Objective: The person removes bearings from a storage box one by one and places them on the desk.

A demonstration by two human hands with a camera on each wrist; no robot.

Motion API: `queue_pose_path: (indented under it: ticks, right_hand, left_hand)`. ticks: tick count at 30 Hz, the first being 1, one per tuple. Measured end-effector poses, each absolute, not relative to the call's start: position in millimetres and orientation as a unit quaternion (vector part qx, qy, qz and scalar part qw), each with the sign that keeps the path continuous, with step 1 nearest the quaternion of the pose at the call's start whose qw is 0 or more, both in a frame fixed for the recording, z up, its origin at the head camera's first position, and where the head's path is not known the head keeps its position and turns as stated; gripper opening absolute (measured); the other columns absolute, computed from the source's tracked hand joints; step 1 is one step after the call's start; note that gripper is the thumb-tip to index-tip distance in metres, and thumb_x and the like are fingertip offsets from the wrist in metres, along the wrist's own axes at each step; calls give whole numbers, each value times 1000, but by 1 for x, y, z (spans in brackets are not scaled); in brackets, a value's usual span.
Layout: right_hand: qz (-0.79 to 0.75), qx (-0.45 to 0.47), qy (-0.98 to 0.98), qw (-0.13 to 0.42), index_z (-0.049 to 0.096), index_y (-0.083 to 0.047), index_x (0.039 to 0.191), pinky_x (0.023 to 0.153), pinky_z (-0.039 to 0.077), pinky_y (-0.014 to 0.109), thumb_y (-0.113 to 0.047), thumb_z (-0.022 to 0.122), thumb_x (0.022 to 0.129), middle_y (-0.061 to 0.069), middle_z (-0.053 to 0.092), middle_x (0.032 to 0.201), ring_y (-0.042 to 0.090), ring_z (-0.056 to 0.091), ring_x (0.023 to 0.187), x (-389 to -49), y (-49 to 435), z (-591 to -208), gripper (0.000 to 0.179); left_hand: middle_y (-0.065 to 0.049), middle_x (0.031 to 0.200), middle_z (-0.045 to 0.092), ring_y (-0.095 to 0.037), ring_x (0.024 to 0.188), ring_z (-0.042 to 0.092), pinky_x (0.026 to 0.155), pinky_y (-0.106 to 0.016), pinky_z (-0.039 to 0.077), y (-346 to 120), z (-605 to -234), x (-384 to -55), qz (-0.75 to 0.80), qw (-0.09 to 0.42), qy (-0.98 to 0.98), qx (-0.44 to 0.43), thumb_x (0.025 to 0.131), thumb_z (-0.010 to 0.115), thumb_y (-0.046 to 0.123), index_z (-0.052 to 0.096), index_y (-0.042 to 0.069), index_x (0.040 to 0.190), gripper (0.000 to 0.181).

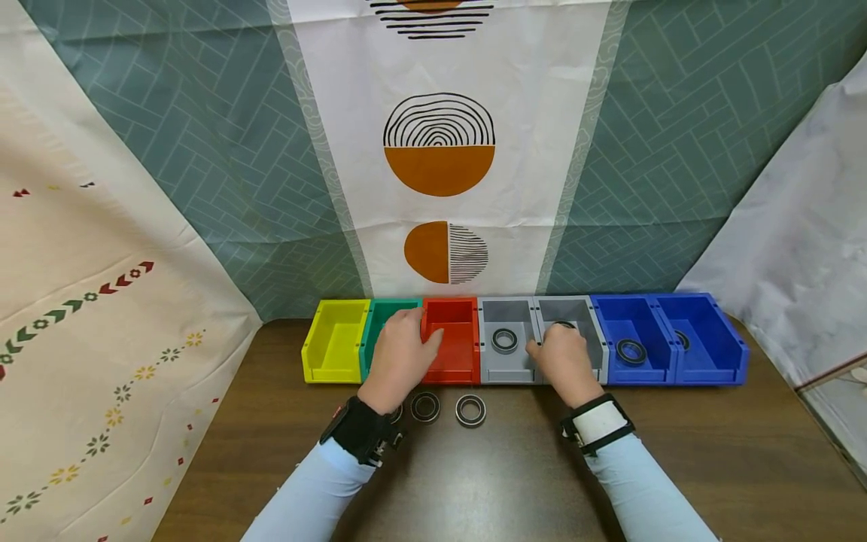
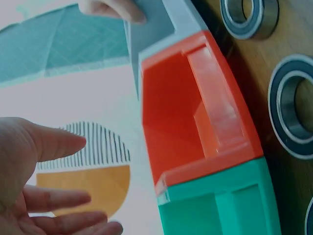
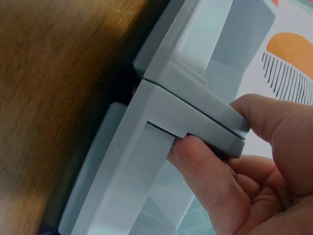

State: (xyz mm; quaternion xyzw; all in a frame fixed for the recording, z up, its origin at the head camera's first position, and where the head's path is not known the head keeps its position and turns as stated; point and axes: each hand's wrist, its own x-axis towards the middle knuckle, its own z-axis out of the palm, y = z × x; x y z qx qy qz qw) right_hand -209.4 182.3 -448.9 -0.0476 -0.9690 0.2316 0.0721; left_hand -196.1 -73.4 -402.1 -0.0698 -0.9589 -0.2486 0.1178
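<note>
Nearest, three bearings point(image 1: 416, 407) lie flat on the table point(image 1: 508, 482), just short of the left hand point(image 1: 404, 346), whose wrist blocks part of one. That hand grips nothing, fingers apart, masking much of the green bin point(image 1: 379, 316) beside the red bin point(image 1: 460, 350). And the right hand point(image 1: 564, 360) pinches the adjoining walls of two gray bins point(image 1: 504, 312), long axes running away, low fronts facing the person! Blue bins point(image 1: 704, 324) sit right of it; patterned cloth point(image 1: 528, 188) hangs beyond.
</note>
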Motion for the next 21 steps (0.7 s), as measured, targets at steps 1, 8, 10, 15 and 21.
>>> queue_pose_path:
  ticks: [1,8,10,15,21]
  right_hand:
    - [231,-47,-969,73,52,-6,50,41,37,31,-26,66,79,10,54,57,21,50,52,-210,182,-449,38]
    - [234,-51,-968,70,53,-6,50,41,38,31,-26,67,79,10,55,58,21,52,52,-210,181,-451,38]
    - [235,-54,-968,67,53,-6,51,41,38,31,-26,67,79,11,55,58,21,52,52,-209,181,-451,37]
    - [232,-54,-968,72,53,-6,52,42,39,32,-26,67,79,12,57,60,23,54,54,-209,181,-450,37]
    - [233,-57,-968,68,54,-5,52,41,38,31,-26,67,80,11,56,59,22,53,53,-209,181,-449,37]
  left_hand:
    - [-12,112,62,-24,96,59,82,-39,55,-74,-403,-198,-248,122,-959,-59,84,65,38,58,2,120,51]
    - [-15,117,60,-27,99,59,87,-43,52,-77,-415,-209,-242,106,-964,-13,84,64,43,52,-1,125,62]
    - [-15,114,61,-27,96,60,83,-41,54,-77,-418,-211,-241,97,-966,-2,84,63,45,52,-1,126,63]
    - [-10,75,59,-22,62,57,50,-30,49,-77,-427,-213,-275,49,-960,21,85,62,43,57,0,104,47]
    - [-7,57,49,-19,45,51,41,-25,39,-76,-431,-214,-311,11,-950,32,87,60,38,52,9,71,35]
